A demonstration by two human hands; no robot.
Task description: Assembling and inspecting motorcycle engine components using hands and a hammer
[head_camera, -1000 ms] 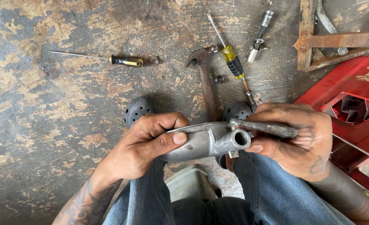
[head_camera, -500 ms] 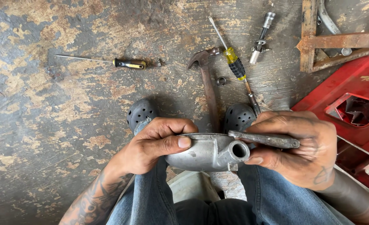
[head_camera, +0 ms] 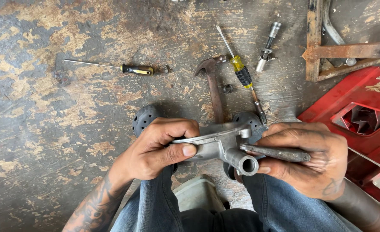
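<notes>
Right of our grip, red plastic crate on floor, dark folded metal piece inside its open cell; between our hands, above our knees, grey cast-metal part, dull, greasy, short open tube end facing us; our left hand clenched on its flat arm, thumb on top; our right hand grasping part and thin dark metal tool; beyond grip, hammer, yellow-handled screwdriver.
</notes>
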